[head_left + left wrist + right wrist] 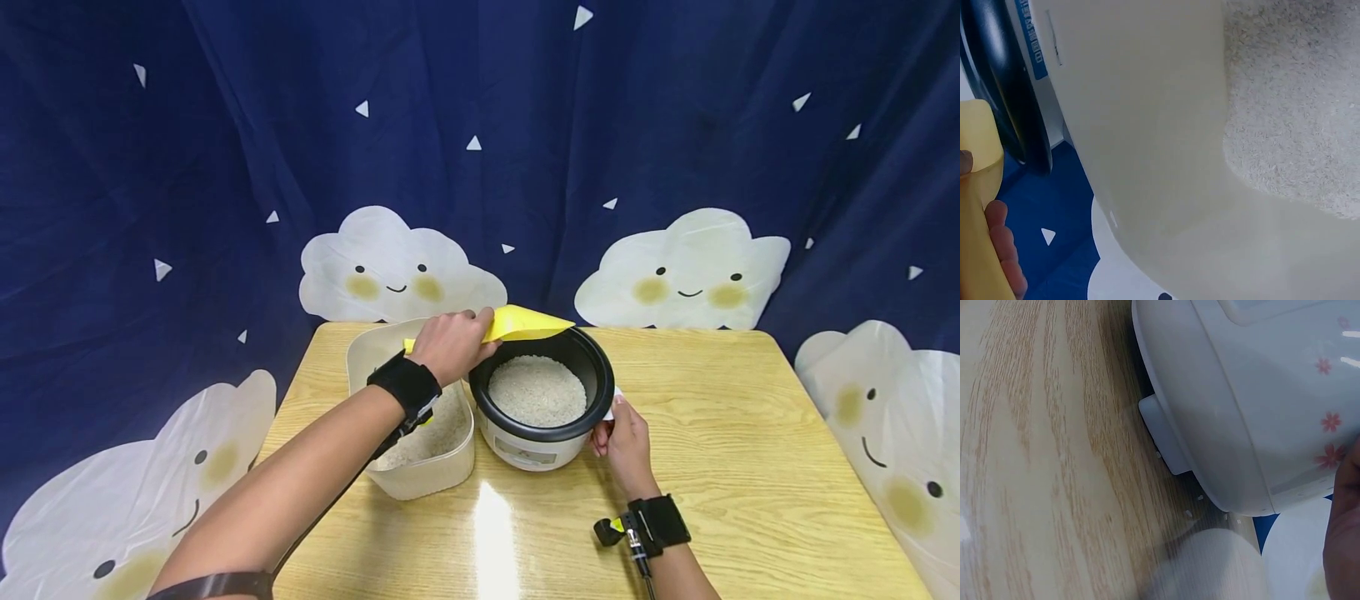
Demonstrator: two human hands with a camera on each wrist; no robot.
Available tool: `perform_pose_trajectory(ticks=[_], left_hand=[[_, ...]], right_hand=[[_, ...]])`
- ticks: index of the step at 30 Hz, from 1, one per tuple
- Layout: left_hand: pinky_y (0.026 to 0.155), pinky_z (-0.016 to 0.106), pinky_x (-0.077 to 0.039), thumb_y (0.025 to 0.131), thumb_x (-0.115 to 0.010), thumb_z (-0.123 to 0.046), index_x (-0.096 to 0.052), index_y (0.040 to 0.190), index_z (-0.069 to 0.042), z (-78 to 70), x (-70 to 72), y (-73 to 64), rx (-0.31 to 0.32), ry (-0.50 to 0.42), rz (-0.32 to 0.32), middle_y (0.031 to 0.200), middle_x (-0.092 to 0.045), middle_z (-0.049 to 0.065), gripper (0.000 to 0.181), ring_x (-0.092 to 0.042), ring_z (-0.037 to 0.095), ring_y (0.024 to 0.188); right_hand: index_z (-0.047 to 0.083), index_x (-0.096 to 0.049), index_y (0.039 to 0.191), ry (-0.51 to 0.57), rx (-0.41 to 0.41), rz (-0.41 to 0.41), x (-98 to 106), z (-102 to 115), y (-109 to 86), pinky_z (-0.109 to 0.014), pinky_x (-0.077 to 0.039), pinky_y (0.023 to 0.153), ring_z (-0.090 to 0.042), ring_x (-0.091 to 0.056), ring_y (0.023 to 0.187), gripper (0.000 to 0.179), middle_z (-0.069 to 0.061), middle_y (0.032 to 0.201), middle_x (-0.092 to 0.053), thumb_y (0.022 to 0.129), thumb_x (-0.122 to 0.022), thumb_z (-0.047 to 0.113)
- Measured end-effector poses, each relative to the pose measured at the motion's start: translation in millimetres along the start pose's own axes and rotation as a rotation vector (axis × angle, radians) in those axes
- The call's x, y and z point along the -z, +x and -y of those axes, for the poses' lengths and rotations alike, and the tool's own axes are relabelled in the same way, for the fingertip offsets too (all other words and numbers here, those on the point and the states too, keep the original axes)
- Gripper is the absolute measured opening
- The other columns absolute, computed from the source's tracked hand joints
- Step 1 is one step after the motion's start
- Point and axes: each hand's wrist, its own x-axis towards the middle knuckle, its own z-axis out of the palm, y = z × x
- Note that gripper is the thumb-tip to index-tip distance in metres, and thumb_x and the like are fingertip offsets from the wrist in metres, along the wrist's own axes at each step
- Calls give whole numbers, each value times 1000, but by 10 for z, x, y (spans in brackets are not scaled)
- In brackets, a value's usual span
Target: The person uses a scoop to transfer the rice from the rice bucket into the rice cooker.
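Note:
My left hand (452, 343) grips the handle of a yellow scoop (525, 323), whose head reaches over the far rim of a rice cooker (527, 454). The left wrist view shows fingers (1005, 247) curled along the scoop's handle. White rice (538, 392) lies inside the cooker's dark pot, and whether the scoop holds any is hidden. At the cooker's right side, my right hand (628, 437) holds its white side handle (617, 403), thumb on top. Left of the cooker stands a cream bin (442, 477) with more rice (1297, 119) in it.
Both containers stand on a wooden table (720, 417). A few loose grains (1189, 514) lie by the cooker's base. A dark blue curtain (540, 183) with clouds hangs right behind the table. A corded camera (609, 531) sits on the right wrist.

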Motion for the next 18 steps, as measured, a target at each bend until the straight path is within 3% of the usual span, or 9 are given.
perform_pose_trajectory(ticks=[11, 18], left_hand=[[50, 42, -51, 102, -57, -32, -55, 85, -6, 238, 145, -111, 74, -43, 35, 64, -51, 3, 31, -56, 22, 53], [50, 35, -41, 104, -53, -32, -54, 85, -8, 424, 278, -228, 120, -68, 88, 63, -44, 0, 31, -47, 19, 53]], right_hand=[[8, -45, 73, 3, -25, -19, -32, 37, -21, -27, -39, 43, -8, -41, 42, 52, 4, 52, -43, 113, -33, 40], [9, -45, 73, 14, -27, -22, -15, 32, -13, -28, -38, 43, -9, -40, 41, 51, 4, 51, -43, 113, -31, 38]])
